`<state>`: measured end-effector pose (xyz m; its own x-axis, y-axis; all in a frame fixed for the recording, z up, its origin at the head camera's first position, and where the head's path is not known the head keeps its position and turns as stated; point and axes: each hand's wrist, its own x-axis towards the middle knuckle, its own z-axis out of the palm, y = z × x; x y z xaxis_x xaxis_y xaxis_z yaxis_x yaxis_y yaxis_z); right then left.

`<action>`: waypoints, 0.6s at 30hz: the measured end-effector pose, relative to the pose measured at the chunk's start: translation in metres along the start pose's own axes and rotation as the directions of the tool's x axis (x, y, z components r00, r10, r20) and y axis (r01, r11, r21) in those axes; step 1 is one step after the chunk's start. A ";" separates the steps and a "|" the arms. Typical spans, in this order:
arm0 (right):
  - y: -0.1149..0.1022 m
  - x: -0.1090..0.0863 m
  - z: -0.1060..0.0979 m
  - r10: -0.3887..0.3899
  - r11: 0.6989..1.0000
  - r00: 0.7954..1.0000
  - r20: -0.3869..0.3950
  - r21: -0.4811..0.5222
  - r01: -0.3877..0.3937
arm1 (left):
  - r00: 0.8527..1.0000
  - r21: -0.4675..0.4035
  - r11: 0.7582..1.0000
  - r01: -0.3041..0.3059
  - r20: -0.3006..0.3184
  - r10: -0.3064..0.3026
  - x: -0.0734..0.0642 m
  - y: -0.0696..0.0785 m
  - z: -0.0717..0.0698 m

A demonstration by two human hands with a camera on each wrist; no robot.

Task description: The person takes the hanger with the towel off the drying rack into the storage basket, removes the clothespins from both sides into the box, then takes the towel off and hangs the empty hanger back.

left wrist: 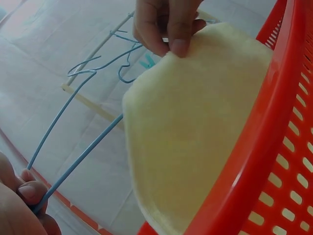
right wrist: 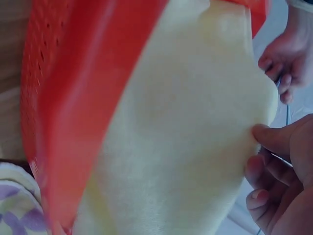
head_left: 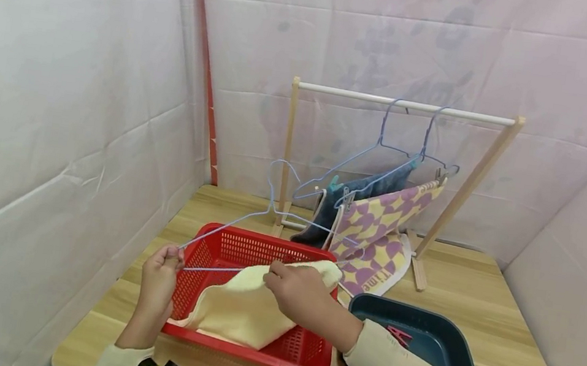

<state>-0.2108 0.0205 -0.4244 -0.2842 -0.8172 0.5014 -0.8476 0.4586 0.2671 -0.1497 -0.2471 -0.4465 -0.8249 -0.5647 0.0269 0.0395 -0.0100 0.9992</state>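
Note:
My left hand [head_left: 160,277] grips one end of a blue wire clothes hanger [head_left: 232,222], its hook pointing up. With thumb and fingers my right hand [head_left: 301,295] pinches the upper edge of a pale yellow towel [head_left: 238,308]. The towel lies over the hanger's lower bar, and its lower part hangs down into a red plastic basket [head_left: 242,359]. In the left wrist view the hanger's two wires [left wrist: 80,166] meet in the left fingers. The right wrist view shows the right thumb on the towel's edge; the bar behind the towel is mostly hidden.
Behind the basket stands a wooden drying rack [head_left: 289,139] with a white rail. From it hang a dark blue towel [head_left: 323,211] and a purple-and-yellow towel [head_left: 377,222], clipped to blue hangers. A dark tray [head_left: 435,334] with pink clothespins [head_left: 399,336] sits at the right.

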 end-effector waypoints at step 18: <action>-0.019 -0.025 0.007 0.004 0.991 0.890 0.456 0.114 -0.063 | 0.997 -0.107 0.994 -0.033 -0.069 0.025 0.007 0.010 -0.014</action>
<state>-0.1905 0.0300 -0.4482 -0.4611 -0.8844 0.0719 -0.8734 0.4667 0.1394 -0.1470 -0.2622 -0.4364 -0.7826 -0.6205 0.0500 0.1266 -0.0799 0.9887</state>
